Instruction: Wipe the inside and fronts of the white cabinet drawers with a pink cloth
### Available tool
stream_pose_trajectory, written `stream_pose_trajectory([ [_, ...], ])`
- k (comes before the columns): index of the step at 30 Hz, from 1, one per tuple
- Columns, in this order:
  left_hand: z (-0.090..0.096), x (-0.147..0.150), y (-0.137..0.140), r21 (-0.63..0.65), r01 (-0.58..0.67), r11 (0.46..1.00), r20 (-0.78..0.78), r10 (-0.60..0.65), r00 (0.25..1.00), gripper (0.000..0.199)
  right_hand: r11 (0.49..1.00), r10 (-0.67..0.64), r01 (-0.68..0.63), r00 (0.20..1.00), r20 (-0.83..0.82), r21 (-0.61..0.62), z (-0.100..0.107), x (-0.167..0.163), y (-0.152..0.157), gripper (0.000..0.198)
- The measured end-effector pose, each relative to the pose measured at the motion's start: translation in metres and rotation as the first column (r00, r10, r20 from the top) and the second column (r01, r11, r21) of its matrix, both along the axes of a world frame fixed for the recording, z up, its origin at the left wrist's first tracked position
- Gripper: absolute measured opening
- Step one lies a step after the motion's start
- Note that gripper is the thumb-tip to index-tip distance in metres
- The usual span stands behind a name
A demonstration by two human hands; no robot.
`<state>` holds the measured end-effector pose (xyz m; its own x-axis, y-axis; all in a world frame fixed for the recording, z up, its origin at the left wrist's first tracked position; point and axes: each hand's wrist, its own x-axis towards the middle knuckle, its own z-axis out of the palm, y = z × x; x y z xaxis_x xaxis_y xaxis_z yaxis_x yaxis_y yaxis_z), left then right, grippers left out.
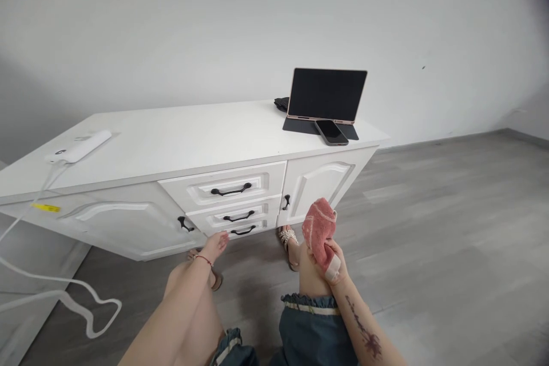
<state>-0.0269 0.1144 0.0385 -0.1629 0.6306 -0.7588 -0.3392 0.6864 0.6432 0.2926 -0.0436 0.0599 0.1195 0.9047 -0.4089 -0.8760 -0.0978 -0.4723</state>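
A pink cloth (319,229) with a pale edge, like a small towel, is bunched in my right hand (338,263). Its upper part stands up past my fingers, in front of the cabinet's right door. My left hand (217,245) holds nothing, its fingers loosely stretched out. It is nearest to the bottom drawer handle (243,230), and I cannot tell whether it touches the drawer front. All three drawers of the white cabinet (193,131) are closed.
On the cabinet top, a tablet (328,94) stands on its cover, with a phone (331,132) before it and a dark folded item (282,104) behind. At the left lies a white power strip (81,147), its cable (92,297) hanging down. Grey floor (450,251) spreads right.
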Motion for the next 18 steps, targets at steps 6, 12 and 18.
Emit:
stream_pose_trajectory([
  [6, -0.022, 0.02, 0.037, -0.01, -0.077, 0.997, 0.074, 0.077, 0.994, 0.013, 0.998, 0.031, -0.029, 0.999, -0.033, 0.048, -0.006, 0.002, 0.007, 0.013],
  [12, -0.036, 0.041, 0.051, 0.039, -0.122, 0.992, 0.134, 0.115, 0.984, 0.019, 1.0, 0.015, -0.015, 1.0, -0.012, 0.017, 0.005, -0.002, 0.008, 0.012],
  [18, -0.041, 0.039, 0.036, 0.006, -0.113, 0.994, 0.097, 0.112, 0.989, 0.021, 1.0, -0.004, 0.004, 1.0, 0.013, 0.022, 0.002, 0.003, 0.0, 0.016],
])
